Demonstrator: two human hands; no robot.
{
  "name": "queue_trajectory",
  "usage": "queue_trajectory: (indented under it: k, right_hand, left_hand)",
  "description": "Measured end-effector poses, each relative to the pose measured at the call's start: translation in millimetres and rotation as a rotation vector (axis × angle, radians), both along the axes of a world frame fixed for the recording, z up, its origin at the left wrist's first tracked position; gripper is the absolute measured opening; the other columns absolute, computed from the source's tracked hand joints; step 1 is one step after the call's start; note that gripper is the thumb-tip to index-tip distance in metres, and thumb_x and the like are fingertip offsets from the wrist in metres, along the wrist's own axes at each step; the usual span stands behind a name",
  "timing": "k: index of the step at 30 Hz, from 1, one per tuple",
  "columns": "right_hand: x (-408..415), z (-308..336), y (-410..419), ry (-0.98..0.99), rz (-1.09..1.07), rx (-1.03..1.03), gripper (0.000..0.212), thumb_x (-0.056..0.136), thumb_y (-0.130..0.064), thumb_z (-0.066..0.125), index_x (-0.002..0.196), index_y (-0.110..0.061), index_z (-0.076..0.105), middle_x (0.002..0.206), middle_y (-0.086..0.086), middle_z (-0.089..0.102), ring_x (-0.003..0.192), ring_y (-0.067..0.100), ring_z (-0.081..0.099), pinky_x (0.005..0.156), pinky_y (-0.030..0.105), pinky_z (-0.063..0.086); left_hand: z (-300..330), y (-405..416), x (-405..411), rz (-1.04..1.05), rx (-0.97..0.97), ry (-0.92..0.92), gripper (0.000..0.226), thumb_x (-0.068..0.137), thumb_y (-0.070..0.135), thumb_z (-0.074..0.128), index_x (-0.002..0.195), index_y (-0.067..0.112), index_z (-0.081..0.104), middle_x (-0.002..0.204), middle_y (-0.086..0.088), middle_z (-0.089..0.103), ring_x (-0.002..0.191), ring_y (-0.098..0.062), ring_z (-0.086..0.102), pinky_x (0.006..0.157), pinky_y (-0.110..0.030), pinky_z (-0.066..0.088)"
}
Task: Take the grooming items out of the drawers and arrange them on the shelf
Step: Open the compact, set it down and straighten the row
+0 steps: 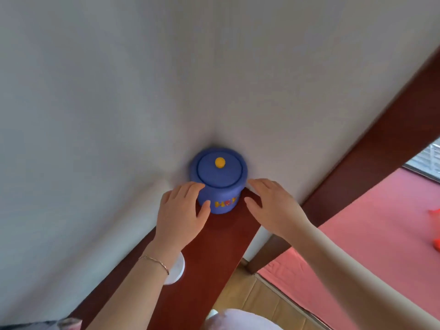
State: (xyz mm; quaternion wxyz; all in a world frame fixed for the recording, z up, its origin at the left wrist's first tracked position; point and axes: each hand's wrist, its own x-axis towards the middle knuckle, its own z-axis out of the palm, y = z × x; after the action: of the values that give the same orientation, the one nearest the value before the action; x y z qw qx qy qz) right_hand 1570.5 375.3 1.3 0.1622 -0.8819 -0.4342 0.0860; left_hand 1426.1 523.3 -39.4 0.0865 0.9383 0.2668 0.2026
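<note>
Both hands flank a blue jar [217,181] at the wall end of the dark wooden shelf [214,253]: left hand [182,210] touches its side with relaxed fingers, right hand [271,204] hovers loose just beside it, grasping nothing. At least this jar seems placed; no drawers are in view, so what remains is unclear. Its lid [220,171] is on, hiding any contents. A white round thing [176,270] sits partly hidden under the left wrist.
</note>
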Motion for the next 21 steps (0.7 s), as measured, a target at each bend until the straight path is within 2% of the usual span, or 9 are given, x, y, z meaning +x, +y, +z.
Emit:
queue_trajectory:
  k: [9, 15, 16, 18, 21]
  right_hand:
    - [21, 2, 46, 0.031, 0.159, 0.035, 0.049, 0.092, -0.028, 0.051, 0.137, -0.011, 0.042, 0.140, 0.004, 0.046, 0.128, 0.021, 0.042, 0.100, 0.029, 0.035]
    - [5, -4, 62, 0.045, 0.355, 0.117, 0.051, 0.084, -0.035, 0.041, 0.121, -0.004, 0.058, 0.122, 0.011, 0.062, 0.113, 0.028, 0.058, 0.091, 0.035, 0.047]
    - [-1, -5, 66, 0.037, 0.402, 0.121, 0.049, 0.086, -0.033, 0.042, 0.123, -0.004, 0.057, 0.125, 0.011, 0.060, 0.118, 0.027, 0.055, 0.095, 0.034, 0.044]
    - [-15, -6, 72, 0.067, 0.505, 0.102, 0.046, 0.092, -0.029, 0.045, 0.134, -0.009, 0.047, 0.138, 0.006, 0.049, 0.132, 0.020, 0.040, 0.107, 0.027, 0.030]
    - [-35, -17, 80, 0.109, 0.656, 0.029, 0.050, 0.095, -0.030, 0.044, 0.142, -0.016, 0.035, 0.147, -0.001, 0.037, 0.138, 0.012, 0.026, 0.109, 0.019, 0.016]
  left_hand:
    - [-4, 17, 19, 0.097, -0.071, 0.018, 0.042, 0.080, 0.040, 0.043, 0.109, 0.016, 0.061, 0.107, 0.000, 0.066, 0.096, -0.022, 0.063, 0.077, -0.035, 0.047]
    - [-22, 13, -13, 0.316, -0.181, 0.047, 0.045, 0.078, 0.043, 0.041, 0.110, 0.019, 0.062, 0.109, 0.001, 0.066, 0.101, -0.023, 0.062, 0.085, -0.037, 0.046]
    - [-27, 12, -22, 0.347, -0.198, 0.069, 0.046, 0.078, 0.044, 0.041, 0.110, 0.019, 0.062, 0.109, 0.001, 0.066, 0.102, -0.022, 0.062, 0.086, -0.037, 0.045]
    - [-35, 8, -39, 0.409, -0.213, 0.101, 0.047, 0.078, 0.045, 0.040, 0.110, 0.019, 0.062, 0.110, 0.001, 0.066, 0.103, -0.021, 0.062, 0.086, -0.037, 0.045]
    - [-43, -2, -62, 0.507, -0.271, 0.142, 0.053, 0.076, 0.049, 0.038, 0.113, 0.018, 0.060, 0.115, 0.002, 0.064, 0.108, -0.021, 0.059, 0.088, -0.038, 0.044]
